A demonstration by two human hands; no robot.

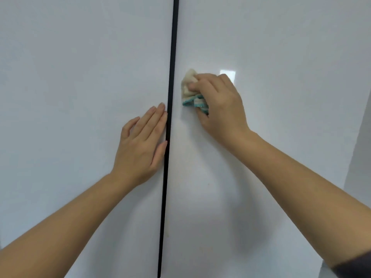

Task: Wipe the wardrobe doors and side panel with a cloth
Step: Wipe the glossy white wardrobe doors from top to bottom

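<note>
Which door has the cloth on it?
The right door: the right hand grips the cloth against it. The left door bears only a flat left hand.

Much of the crumpled cream cloth with teal edging (pixel 190 91) lay hidden under the right grip (pixel 219 104). The palm of the left grip (pixel 140 146) faced the glossy white left wardrobe door (pixel 80 97), unseen. That door and the thin black strip (pixel 171 87) beside it ran past the top and bottom edges. A dark grey sleeve (pixel 357 267) was cut off at the lower right corner.
</note>
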